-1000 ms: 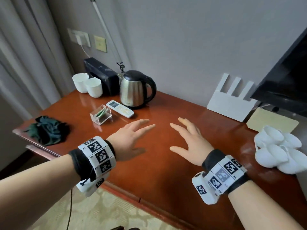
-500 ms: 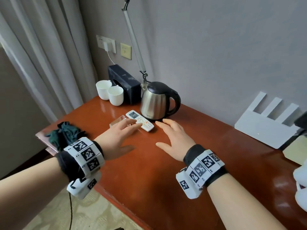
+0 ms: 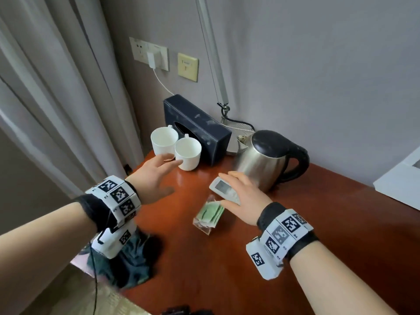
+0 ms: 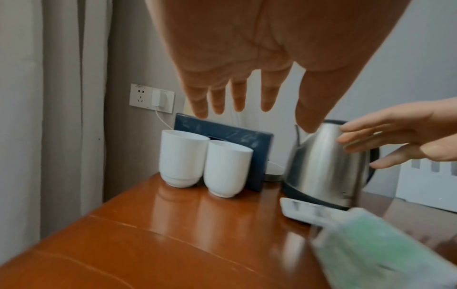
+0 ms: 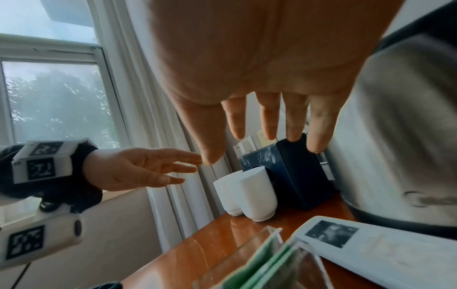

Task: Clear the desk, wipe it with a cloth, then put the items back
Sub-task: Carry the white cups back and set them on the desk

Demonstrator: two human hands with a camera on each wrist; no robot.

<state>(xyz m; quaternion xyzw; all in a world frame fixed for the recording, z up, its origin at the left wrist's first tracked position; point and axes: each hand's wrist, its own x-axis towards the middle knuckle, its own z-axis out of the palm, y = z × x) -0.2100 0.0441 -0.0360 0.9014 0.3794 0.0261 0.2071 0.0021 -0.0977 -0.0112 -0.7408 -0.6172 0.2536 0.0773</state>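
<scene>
On the red-brown desk (image 3: 227, 258), two white cups (image 3: 188, 151) (image 4: 226, 168) stand side by side in front of a dark blue tissue box (image 3: 197, 126). My left hand (image 3: 163, 176) (image 4: 267, 117) hovers just short of them, fingers straight, holding nothing. My right hand (image 3: 234, 189) (image 5: 247, 144) is spread flat in the air over the white remote (image 3: 223, 189) (image 5: 371, 246), next to the steel kettle (image 3: 268, 160). A clear box of green packets (image 3: 209, 214) sits near the right thumb. A dark green cloth (image 3: 129, 258) lies under my left wrist at the desk's corner.
Grey curtains (image 3: 56, 110) hang close to the desk's left end. Wall sockets with a white charger (image 3: 151, 59) and a lamp arm (image 3: 213, 53) are behind the tissue box. A white router (image 3: 400, 183) stands at the right edge. Patterned floor shows below the front edge.
The head view swung left toward the desk's back left corner. Both hands moved forward and left: the left from the clear box to the cups, the right to over the remote.
</scene>
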